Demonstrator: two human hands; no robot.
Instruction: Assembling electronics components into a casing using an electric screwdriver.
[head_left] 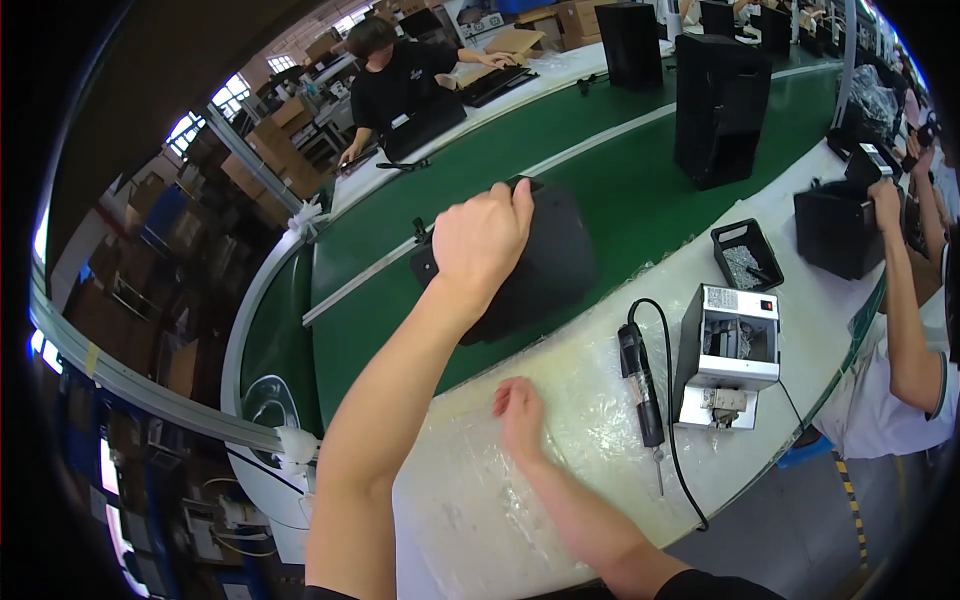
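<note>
My left hand (482,240) is closed round the top edge of a black speaker cabinet (560,245). The cabinet is over the green conveyor belt (370,345), and my hand and forearm hide part of it. Lower down, my right hand (522,415) is loosely curled and empty, over the plastic-covered worktop (450,500). To its right lies a black electric screwdriver (640,385) with a long bit and a cable.
Right of the screwdriver stands a screw feeder (735,345); behind it is a black tray of screws (745,262). Another black speaker cabinet (722,110) stands on the belt. Co-workers are across the belt (405,95) and at right, one gripping a black box (840,230).
</note>
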